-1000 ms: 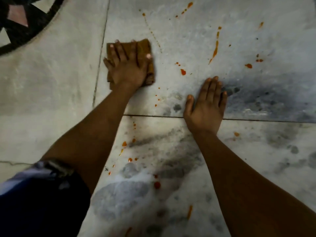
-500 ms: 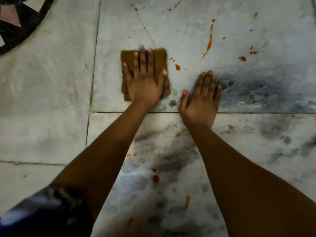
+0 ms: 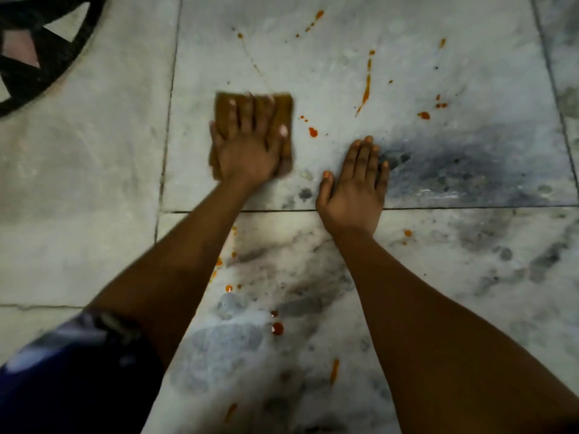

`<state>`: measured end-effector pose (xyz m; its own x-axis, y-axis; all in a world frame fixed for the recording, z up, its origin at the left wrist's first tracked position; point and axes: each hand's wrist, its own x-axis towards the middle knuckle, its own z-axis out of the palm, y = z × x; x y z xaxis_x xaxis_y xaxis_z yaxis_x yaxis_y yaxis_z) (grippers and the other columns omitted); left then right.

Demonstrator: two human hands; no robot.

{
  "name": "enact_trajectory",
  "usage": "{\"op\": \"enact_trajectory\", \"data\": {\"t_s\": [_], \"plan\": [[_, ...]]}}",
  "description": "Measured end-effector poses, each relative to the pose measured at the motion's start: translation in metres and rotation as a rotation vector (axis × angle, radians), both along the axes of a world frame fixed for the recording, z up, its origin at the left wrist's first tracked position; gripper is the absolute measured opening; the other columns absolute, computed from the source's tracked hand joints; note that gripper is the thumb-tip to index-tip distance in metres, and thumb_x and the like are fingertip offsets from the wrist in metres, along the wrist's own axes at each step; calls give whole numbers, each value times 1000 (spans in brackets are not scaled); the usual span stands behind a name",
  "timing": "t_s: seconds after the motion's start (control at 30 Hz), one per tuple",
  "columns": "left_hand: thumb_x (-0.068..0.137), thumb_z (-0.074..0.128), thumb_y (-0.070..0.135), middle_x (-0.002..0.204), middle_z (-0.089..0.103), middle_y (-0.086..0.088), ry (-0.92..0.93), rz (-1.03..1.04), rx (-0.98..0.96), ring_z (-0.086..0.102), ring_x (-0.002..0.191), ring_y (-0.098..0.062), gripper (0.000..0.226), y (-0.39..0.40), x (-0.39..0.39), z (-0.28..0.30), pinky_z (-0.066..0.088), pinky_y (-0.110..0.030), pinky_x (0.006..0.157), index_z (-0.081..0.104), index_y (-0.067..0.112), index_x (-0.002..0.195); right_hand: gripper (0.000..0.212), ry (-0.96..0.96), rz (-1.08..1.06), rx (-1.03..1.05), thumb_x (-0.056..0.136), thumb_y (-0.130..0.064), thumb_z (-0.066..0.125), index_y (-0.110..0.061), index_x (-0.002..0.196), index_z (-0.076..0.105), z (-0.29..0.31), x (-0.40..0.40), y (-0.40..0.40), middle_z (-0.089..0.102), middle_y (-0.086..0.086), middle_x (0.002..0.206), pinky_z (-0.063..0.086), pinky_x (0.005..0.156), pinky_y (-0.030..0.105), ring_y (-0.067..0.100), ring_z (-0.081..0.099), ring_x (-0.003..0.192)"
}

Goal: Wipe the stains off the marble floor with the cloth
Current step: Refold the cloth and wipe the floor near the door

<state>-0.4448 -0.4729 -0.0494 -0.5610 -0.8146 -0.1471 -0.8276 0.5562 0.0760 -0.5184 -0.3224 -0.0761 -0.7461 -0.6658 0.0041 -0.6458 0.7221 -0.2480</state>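
Grip: left hand (image 3: 249, 145) lies flat w/ fingers straight and spread, palm pressing down on cloth (image 3: 283, 109); nothing curled round it. Right hand (image 3: 352, 187) also flat, fingers straight and together, palm on bare floor, holding nothing.

Item 1 – cloth: brown-orange, folded roughly square, upper centre of frame, slightly left of middle; mostly covered by left hand, edges showing at top, right and lower left. Edges blurred.

Item 2 – stains (image 3: 365, 90): orange-red splatter. One drop just right of cloth, more drops and a long streak in upper right-centre, small group further right. Further spots in lower centre between the forearms, incl. a darker red blob and an orange dash near bottom.

Item 3 – marble floor (image 3: 94, 183): pale grey-white slabs w/ dark veining; heavy dark patch right of right hand. Joint lines: one vertical left of cloth, one horizontal under right palm.

Item 4 – dark inlay pattern (image 3: 59, 57): curved black band w/ triangles, upper left corner of frame.

Item 5 – sleeve (image 3: 72, 380): dark blue w/ pale patches, lower left corner, on left arm.
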Motion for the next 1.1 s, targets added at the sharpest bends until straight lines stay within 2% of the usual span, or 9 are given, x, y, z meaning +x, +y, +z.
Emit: {"op": "enact_trajectory", "data": {"t_s": [0.07,0.17,0.3,0.4,0.53,0.77,0.87,0.97,1.1], "plan": [[92,10,54,159,2,-1,-9,-135,18,-1,146,-26,58,39,31,4,2,-59,111,7,36,148,70,-42,9,-7,92,-42,24,-2,148,13,6,2,4,13,16,156,1,116,41,28,12,144],[86,2,55,159,7,2,-20,-198,36,2,146,-24,63,32,50,6,5,-60,110,10,39,147,71,-36,26,-21,92,-45,21,-1,147,13,11,-15,6,14,17,155,-2,115,39,28,13,144],[100,20,42,159,3,0,-20,-20,-5,-1,146,-25,51,-28,12,-5,-2,-60,111,9,32,149,77,-10,111,-44,87,-50,17,0,146,18,3,-50,3,19,19,154,4,116,37,30,17,143],[101,21,39,159,5,-1,7,35,-47,-1,146,-26,51,-79,-21,-7,-4,-60,112,11,27,149,75,-8,132,-43,88,-48,21,-2,147,17,-3,-53,0,18,17,154,5,116,36,29,16,144],[101,17,41,159,2,-1,13,85,-7,-1,146,-28,52,-113,-49,-5,-5,-59,113,6,29,150,74,-8,130,-53,88,-47,24,-2,147,19,0,-53,2,19,17,154,5,116,36,29,16,143],[96,19,43,158,9,-1,51,-147,-36,5,146,-26,54,-52,19,-1,1,-53,113,15,33,148,74,23,129,-17,88,-47,27,-1,145,26,1,-53,1,25,18,152,4,115,40,30,22,142],[99,23,40,158,11,-1,49,13,-57,7,145,-27,50,-77,11,-4,5,-54,113,17,31,148,73,39,128,-16,88,-47,29,-1,145,28,0,-53,0,27,18,152,6,115,41,30,23,141],[100,22,40,159,8,-4,94,196,-47,2,145,-30,50,-138,-31,1,1,-55,114,15,28,149,72,40,116,-37,88,-46,29,-2,145,28,-1,-55,-1,27,18,152,7,116,41,29,23,141],[100,17,42,159,3,-4,147,238,38,-4,145,-29,52,-189,-92,3,-5,-58,113,10,27,150,72,69,95,-62,86,-45,31,-2,144,31,-1,-56,-1,29,18,151,11,115,42,29,26,140]]}}
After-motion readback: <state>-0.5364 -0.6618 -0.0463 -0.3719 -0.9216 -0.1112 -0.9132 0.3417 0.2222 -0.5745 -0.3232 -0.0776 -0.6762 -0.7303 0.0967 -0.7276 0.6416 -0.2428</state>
